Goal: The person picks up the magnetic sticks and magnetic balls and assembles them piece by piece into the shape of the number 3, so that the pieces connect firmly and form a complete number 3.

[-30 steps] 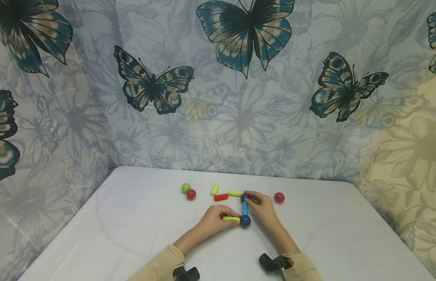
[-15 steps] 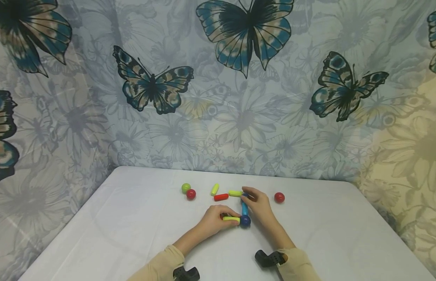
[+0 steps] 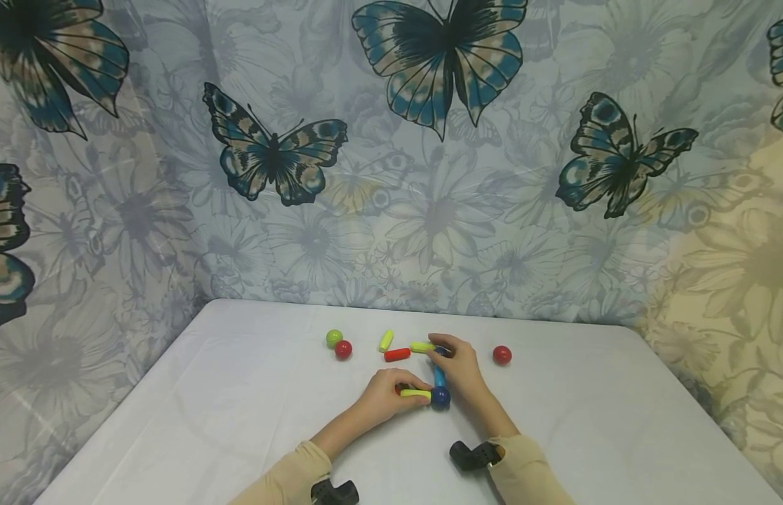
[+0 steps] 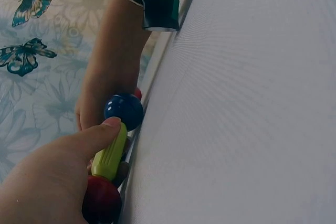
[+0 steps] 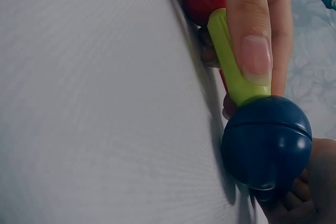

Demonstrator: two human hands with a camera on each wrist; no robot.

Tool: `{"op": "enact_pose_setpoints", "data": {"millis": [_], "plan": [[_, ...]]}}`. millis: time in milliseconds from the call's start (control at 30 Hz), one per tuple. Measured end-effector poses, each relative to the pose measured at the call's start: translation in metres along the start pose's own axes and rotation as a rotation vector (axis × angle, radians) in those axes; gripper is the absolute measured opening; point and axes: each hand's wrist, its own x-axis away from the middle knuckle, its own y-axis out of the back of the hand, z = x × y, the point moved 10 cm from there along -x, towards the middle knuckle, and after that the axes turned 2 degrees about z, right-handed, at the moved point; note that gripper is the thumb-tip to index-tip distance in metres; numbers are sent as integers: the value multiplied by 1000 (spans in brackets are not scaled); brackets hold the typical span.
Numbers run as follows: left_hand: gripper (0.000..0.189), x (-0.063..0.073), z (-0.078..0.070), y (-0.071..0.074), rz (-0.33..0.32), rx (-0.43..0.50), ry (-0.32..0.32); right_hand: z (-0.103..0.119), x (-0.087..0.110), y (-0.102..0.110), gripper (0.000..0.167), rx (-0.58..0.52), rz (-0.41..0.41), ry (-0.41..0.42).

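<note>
My left hand (image 3: pixel 391 393) pinches a yellow-green stick (image 4: pixel 111 153) between thumb and fingers. That stick joins a red ball (image 4: pixel 102 199) at one end and a dark blue ball (image 5: pixel 268 142) at the other. From this ball a light blue rod (image 3: pixel 439 376) runs away to a second dark blue ball (image 3: pixel 440 351), partly covered by my right hand (image 3: pixel 457 361). Thumb and index fingertip of the right hand lie on either side of another yellow-green stick (image 3: pixel 420 347), at its end by the far ball. In the right wrist view, the right hand's fingers are mostly hidden.
Left of the far stick lie a red stick (image 3: pixel 396 355) and a loose yellow-green stick (image 3: pixel 386 341). Farther left, a green ball (image 3: pixel 334 338) and a red ball (image 3: pixel 344 349) sit close together. Another red ball (image 3: pixel 502 355) lies to the right on the white table (image 3: pixel 240 379).
My right hand has shifted left, its fingertips going from the far blue ball to the end of the yellow-green stick beside it. The left hand and the joined pieces have stayed in place.
</note>
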Motion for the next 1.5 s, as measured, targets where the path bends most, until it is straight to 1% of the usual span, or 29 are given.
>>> {"op": "enact_pose_setpoints", "data": {"millis": [200, 467, 967, 1167, 1500], "plan": [[21, 0, 0, 0, -1, 5, 2, -1, -4, -3, 34, 9, -2, 6], [20, -1, -1, 0, -4, 5, -15, -3, -9, -7, 31, 4, 1, -3], [21, -1, 1, -1, -1, 4, -14, 0, -12, -10, 26, 41, -17, 20], [21, 0, -1, 0, -6, -5, -35, 0, -11, -10, 26, 38, -27, 14], [20, -1, -1, 0, -7, -5, -12, -1, -11, -10, 32, 2, -32, 3]]}}
